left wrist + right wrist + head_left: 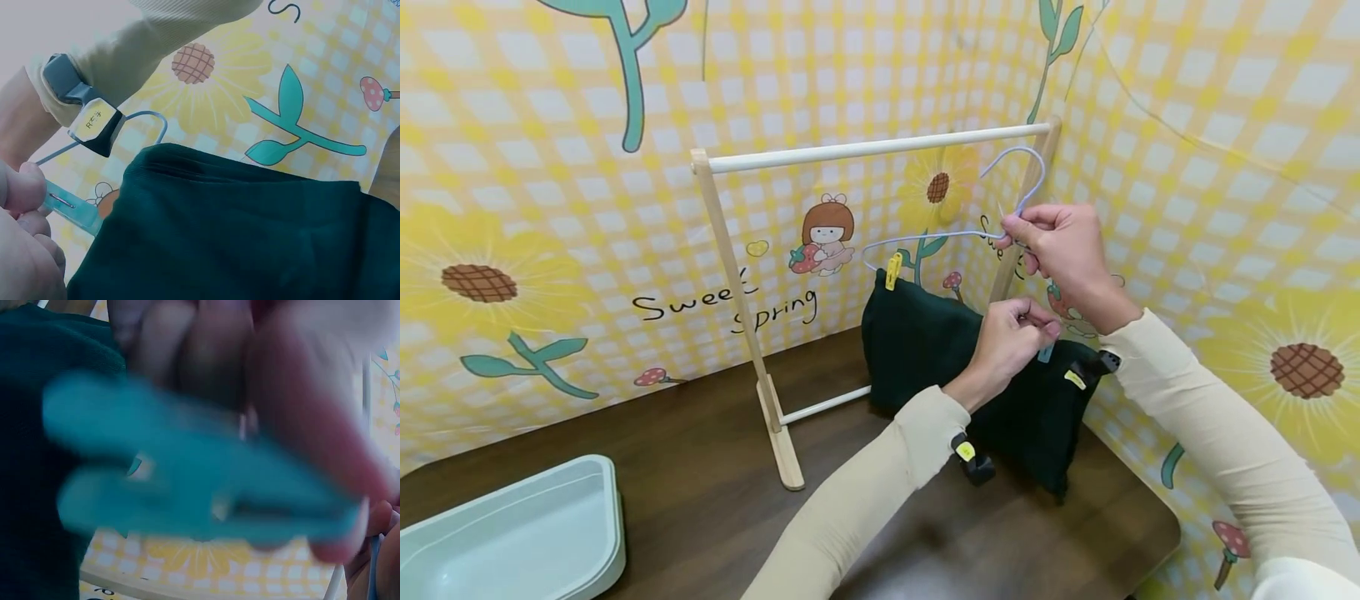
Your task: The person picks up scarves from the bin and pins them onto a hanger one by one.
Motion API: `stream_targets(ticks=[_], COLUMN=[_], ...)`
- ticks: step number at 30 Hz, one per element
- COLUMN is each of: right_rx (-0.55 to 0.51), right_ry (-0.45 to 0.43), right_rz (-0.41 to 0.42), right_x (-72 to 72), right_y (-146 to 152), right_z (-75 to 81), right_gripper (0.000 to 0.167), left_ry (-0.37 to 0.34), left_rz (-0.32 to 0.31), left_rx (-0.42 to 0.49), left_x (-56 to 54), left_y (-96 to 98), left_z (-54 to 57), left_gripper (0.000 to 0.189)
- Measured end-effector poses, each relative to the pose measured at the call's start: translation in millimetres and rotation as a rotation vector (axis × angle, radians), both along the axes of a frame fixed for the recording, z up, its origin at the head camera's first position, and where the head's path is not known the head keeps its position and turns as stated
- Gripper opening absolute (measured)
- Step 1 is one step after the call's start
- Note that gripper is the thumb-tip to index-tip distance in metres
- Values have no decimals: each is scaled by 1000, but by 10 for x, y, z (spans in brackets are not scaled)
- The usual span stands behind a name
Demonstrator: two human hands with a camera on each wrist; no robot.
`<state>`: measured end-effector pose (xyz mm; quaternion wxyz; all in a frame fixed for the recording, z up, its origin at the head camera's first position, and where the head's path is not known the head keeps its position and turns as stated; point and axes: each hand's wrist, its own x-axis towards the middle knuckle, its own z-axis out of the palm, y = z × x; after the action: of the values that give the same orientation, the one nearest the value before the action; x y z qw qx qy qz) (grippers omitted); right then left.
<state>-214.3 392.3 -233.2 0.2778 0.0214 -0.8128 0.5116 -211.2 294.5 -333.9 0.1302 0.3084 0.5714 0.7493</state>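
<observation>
My right hand [1067, 254] pinches a lavender wire hanger [932, 235] at the base of its hook, holding it up in front of the rack. A yellow clothespin [892, 272] fastens a dark green cloth [917, 333] to the hanger's left end, and the cloth droops to the right. Below the right hand, my left hand [1009, 346] pinches the handles of a teal clothespin [78, 209] between thumb and fingers. Its jaws stand apart beside the cloth's upper edge in the blurred right wrist view. The hanger's right end is mostly hidden behind the hands.
Behind the cloth stands a wooden rack with a white top bar [880, 148]; its left foot [782, 458] rests on the brown table [700, 517]. A pale green tub [613, 517] sits at the front left. Patterned yellow walls [820, 100] border the back and right.
</observation>
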Motion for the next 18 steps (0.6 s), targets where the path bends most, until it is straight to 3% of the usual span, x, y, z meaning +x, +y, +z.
stream_targets(ticks=[5,11,14,18], right_rx=[8,-85,-106,-114], right_ry=[12,11,8,15], right_rz=[13,71,76,80], right_x=[1,2,4,17], right_y=[-44,-128,-155,-191], right_z=[-9,-21,-17,7], right_gripper=[23,18,17,15], left_ry=[-27,-61,-33,54], left_rz=[22,3,31,98], left_rx=[32,56,47,-20], left_x=[-7,-4,10,49], left_y=[98,155,162,146], left_z=[29,-17,-52,-82], left_gripper=[6,4,4,7])
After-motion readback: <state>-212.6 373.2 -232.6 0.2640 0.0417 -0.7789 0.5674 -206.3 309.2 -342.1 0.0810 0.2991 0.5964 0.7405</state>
